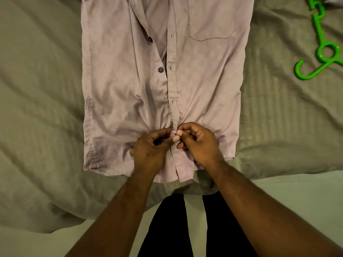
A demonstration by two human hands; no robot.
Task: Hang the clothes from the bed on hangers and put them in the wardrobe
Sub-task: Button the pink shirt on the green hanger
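A pale pink button-up shirt (118,86) lies flat on the bed, collar away from me, its front partly open with dark buttons showing. My left hand (150,147) and my right hand (199,143) meet at the placket near the hem. Both pinch the cloth at a low button. A bright green plastic hanger (323,54) lies on the bedcover at the upper right, apart from the shirt.
The olive-grey bedcover (37,108) spreads wrinkled under everything. The bed's front edge runs across the lower part of the view, with a pale floor (297,191) below it. My dark trouser legs (167,229) stand against the bed edge.
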